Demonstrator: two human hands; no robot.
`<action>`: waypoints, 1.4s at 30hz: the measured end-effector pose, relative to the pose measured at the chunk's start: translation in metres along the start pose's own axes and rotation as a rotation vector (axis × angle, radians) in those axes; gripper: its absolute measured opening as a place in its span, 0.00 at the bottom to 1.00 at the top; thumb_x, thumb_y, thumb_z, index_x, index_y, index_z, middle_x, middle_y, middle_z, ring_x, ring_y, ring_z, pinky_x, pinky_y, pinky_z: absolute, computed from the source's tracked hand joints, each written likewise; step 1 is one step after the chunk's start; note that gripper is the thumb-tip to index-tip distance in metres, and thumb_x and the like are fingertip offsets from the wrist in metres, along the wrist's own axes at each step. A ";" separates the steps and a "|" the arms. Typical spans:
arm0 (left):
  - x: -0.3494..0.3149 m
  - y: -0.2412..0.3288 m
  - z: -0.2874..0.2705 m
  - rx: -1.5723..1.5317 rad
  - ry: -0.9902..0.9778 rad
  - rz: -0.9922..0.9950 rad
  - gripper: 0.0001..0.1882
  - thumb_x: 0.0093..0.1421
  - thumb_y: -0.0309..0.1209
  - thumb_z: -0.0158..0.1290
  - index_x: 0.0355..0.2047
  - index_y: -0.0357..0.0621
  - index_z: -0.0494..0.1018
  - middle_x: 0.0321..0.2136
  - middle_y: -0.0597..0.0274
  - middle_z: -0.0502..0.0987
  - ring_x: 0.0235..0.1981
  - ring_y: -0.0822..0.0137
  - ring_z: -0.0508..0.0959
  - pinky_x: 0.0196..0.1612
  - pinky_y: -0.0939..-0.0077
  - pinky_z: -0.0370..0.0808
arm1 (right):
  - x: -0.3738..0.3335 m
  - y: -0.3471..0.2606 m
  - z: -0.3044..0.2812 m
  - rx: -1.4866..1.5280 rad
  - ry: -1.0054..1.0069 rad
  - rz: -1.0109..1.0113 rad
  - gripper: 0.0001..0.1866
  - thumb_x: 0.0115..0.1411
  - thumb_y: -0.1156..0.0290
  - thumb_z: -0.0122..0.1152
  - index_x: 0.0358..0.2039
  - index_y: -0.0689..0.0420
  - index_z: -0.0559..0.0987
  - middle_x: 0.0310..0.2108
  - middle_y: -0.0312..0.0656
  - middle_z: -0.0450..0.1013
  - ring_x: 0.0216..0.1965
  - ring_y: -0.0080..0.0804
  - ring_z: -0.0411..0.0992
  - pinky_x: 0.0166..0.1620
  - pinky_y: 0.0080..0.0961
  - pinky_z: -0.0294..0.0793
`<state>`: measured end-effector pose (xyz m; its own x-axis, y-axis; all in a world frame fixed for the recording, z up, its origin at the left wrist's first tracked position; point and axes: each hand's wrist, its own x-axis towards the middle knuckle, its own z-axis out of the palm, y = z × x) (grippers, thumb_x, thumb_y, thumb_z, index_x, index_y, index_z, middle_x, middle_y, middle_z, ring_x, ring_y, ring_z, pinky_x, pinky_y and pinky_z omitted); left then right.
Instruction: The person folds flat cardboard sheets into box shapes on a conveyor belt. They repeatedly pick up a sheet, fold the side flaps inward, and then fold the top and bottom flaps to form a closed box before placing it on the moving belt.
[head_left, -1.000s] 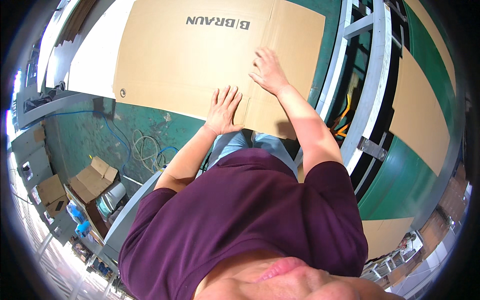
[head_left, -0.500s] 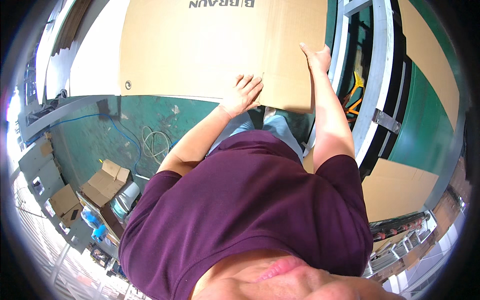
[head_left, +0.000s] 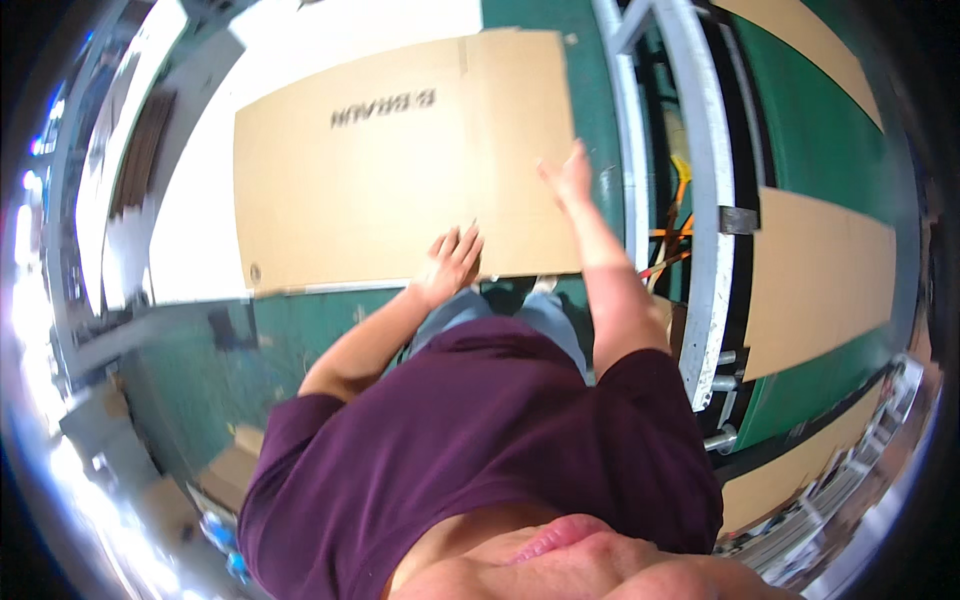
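Observation:
A large flat brown cardboard sheet (head_left: 380,190) with dark printing lies on the green floor (head_left: 290,340) in front of me. My left hand (head_left: 455,262) rests on its near edge with the fingers spread flat on the board. At the sheet's right edge, my right hand (head_left: 568,178) is turned on its side with the fingers wrapped over the edge. Both forearms reach forward over my purple shirt and blue trousers.
A grey metal frame with rails (head_left: 700,200) runs along the right of the sheet, with orange parts (head_left: 668,240) inside it. More flat cardboard (head_left: 820,270) lies beyond the frame. Blurred brown boxes (head_left: 235,470) sit at the lower left. A white surface (head_left: 300,60) lies behind the sheet.
My right hand has slid from the middle of the sheet to its right edge. My left hand has stayed near the near edge. The view has tipped further forward.

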<state>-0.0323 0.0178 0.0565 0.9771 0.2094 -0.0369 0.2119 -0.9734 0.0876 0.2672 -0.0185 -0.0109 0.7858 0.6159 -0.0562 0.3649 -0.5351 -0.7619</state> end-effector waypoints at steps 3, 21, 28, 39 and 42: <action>-0.001 -0.006 0.014 0.022 -0.041 0.015 0.32 0.55 0.40 0.52 0.58 0.39 0.62 0.60 0.50 0.61 0.56 0.45 0.65 0.58 0.58 0.64 | -0.016 0.041 -0.029 0.074 0.120 -0.117 0.42 0.44 0.65 0.72 0.58 0.64 0.63 0.55 0.57 0.65 0.58 0.50 0.62 0.59 0.39 0.62; 0.000 0.012 0.004 0.038 -0.077 -0.095 0.29 0.47 0.32 0.55 0.51 0.35 0.68 0.53 0.44 0.68 0.53 0.39 0.67 0.55 0.53 0.69 | 0.037 0.262 -0.413 -0.824 0.489 -0.121 0.20 0.49 0.79 0.54 0.46 0.59 0.74 0.48 0.51 0.70 0.54 0.44 0.66 0.58 0.39 0.62; 0.006 0.007 0.023 0.142 -0.101 -0.066 0.26 0.51 0.31 0.51 0.51 0.33 0.68 0.55 0.43 0.66 0.57 0.37 0.63 0.58 0.52 0.66 | 0.046 0.016 -0.458 -0.498 0.706 -0.671 0.15 0.45 0.79 0.59 0.38 0.58 0.78 0.31 0.46 0.77 0.32 0.42 0.76 0.37 0.34 0.74; 0.004 0.015 0.013 0.099 -0.052 -0.118 0.30 0.47 0.34 0.56 0.52 0.35 0.68 0.55 0.46 0.66 0.56 0.39 0.64 0.60 0.52 0.64 | 0.159 0.033 -0.624 0.134 1.192 -0.272 0.29 0.40 0.65 0.76 0.41 0.63 0.74 0.41 0.47 0.77 0.40 0.38 0.76 0.45 0.32 0.74; 0.006 0.018 0.008 0.094 -0.094 -0.155 0.32 0.47 0.35 0.56 0.53 0.36 0.67 0.57 0.46 0.64 0.58 0.40 0.63 0.60 0.52 0.63 | 0.204 0.164 -0.482 0.347 0.951 0.214 0.33 0.38 0.64 0.76 0.45 0.63 0.73 0.46 0.51 0.74 0.46 0.46 0.74 0.48 0.39 0.73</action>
<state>-0.0230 0.0004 0.0495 0.9261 0.3519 -0.1359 0.3525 -0.9356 -0.0199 0.7278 -0.2598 0.1642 0.9422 -0.2648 0.2054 0.1251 -0.2908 -0.9486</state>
